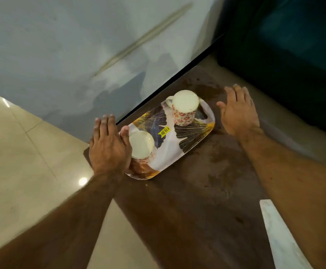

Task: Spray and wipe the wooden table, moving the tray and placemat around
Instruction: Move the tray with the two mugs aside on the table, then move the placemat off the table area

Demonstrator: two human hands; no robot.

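While the tray (179,148) sits on the wooden table (187,210) carrying two mugs, one (184,107) at 1 o'clock and one (141,145) at 7, the left hand (108,146) and right hand (237,113) flank it with fingers straight, grasping nothing.

The tray (179,146) shows black-and-gold leaf fans on white; its cups (184,115) carry red flowers.
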